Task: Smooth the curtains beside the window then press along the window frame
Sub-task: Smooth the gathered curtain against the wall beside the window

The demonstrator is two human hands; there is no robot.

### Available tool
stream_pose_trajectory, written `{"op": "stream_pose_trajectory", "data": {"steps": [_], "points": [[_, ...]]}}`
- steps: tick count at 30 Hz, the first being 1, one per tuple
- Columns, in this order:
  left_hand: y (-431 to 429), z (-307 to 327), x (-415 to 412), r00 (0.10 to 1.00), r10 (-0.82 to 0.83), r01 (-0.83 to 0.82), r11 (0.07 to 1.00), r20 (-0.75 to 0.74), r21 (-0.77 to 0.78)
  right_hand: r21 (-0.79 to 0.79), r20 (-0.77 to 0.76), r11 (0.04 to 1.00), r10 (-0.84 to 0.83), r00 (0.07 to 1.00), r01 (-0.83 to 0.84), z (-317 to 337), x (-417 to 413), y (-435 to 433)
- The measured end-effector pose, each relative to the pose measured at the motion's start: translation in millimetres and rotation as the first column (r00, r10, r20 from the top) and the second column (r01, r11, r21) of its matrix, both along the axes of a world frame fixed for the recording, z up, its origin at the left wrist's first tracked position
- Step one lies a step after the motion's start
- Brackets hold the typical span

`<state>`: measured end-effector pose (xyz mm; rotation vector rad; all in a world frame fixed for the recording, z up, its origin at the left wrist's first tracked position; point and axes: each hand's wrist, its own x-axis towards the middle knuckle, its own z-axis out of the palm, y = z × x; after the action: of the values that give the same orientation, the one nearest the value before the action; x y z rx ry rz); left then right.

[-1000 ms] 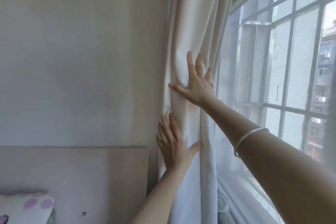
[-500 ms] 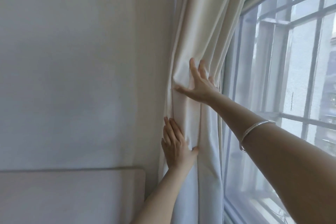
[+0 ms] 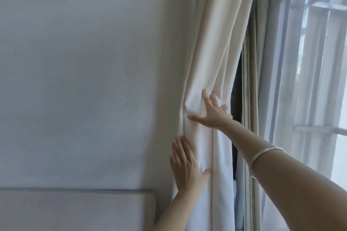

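Note:
A cream curtain (image 3: 216, 47) hangs in folds between the wall and the window. My right hand (image 3: 213, 112) lies flat on it with fingers spread, bunching the cloth into creases just above the fingertips. My left hand (image 3: 185, 167) presses flat against the curtain's left edge lower down, fingers pointing up, thumb out to the right. Neither hand holds anything. The window frame (image 3: 249, 99) runs upright just right of the curtain, with a dark gap between them. A silver bangle sits on my right forearm.
A sheer white curtain (image 3: 293, 80) covers the window glass, with bars outside behind it. A plain pale wall (image 3: 84, 62) fills the left. A padded headboard (image 3: 75, 210) stands at the lower left, close to the curtain.
The view has tilted up and swung left, so the pillow is out of sight. Both hands stay flat on the curtain. A dark gap now shows between curtain and frame.

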<state>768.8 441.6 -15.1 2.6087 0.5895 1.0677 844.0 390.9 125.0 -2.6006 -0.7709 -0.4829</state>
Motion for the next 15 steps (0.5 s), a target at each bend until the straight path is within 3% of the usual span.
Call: {"op": "stream_pose_trajectory", "data": {"steps": [15], "points": [[61,-3,118,0.990,0.137,-0.129,0.977,-0.037,0.169,0.003,0.088,1.000,-0.004,0.996,0.003,-13,115,80]]}}
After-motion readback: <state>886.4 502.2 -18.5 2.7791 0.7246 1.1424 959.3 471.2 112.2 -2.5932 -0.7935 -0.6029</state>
